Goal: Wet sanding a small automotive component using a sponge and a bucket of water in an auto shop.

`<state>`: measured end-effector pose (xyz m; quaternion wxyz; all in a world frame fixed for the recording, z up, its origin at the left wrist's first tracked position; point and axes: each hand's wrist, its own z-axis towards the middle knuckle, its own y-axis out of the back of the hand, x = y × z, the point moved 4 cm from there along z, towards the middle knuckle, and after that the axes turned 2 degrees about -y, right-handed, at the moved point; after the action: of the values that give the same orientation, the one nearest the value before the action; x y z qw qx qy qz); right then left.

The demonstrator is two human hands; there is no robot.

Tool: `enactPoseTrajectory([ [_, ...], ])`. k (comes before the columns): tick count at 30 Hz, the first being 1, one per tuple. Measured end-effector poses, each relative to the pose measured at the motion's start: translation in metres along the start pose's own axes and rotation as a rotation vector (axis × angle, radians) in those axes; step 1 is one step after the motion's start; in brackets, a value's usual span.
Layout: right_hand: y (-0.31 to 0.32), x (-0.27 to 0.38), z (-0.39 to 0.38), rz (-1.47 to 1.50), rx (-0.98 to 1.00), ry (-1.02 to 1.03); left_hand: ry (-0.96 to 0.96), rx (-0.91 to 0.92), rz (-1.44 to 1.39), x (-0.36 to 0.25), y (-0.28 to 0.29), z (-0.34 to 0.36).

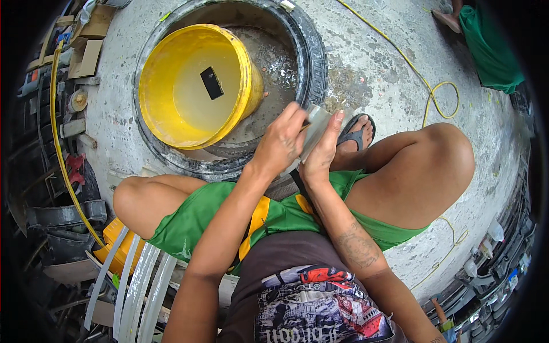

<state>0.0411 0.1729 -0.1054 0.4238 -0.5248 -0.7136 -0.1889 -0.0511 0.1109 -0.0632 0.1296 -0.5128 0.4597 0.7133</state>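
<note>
My right hand (321, 157) holds up a flat, greyish, shiny piece (315, 132), thumb along its near edge. What the piece is I cannot tell. Against its left side, my left hand (280, 141) is closed with bent fingers, slightly blurred. A thin brownish edge shows by those fingers; the rest of what they grip is hidden. Beyond my hands, a yellow bucket (247, 108) leans inside a wide black rubber tub (316, 54) that looks like a cut tyre. Cloudy water (194, 117) fills the bucket's bottom, with a black rectangular block (211, 83) in it.
My sandalled foot (360, 134) stands right of the tub. A yellow hose (400, 54) curls over the stained concrete floor (366, 34). At far right is another person's green clothing (486, 51). Dark parts, a cardboard box (86, 58) and pale strips (140, 291) crowd the left.
</note>
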Motion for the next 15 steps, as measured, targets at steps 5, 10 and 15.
enactPoseTrajectory([
  [5, 0.004, -0.003, 0.004, -0.035, -0.026, 0.083, -0.092, -0.038, -0.006, -0.006, -0.006, 0.005],
  [10, -0.003, -0.004, 0.001, 0.045, 0.019, 0.006, -0.092, -0.025, 0.02, -0.006, -0.004, 0.013],
  [15, 0.004, -0.004, 0.002, 0.098, 0.029, -0.055, -0.092, -0.41, 0.181, 0.002, 0.041, 0.046],
])
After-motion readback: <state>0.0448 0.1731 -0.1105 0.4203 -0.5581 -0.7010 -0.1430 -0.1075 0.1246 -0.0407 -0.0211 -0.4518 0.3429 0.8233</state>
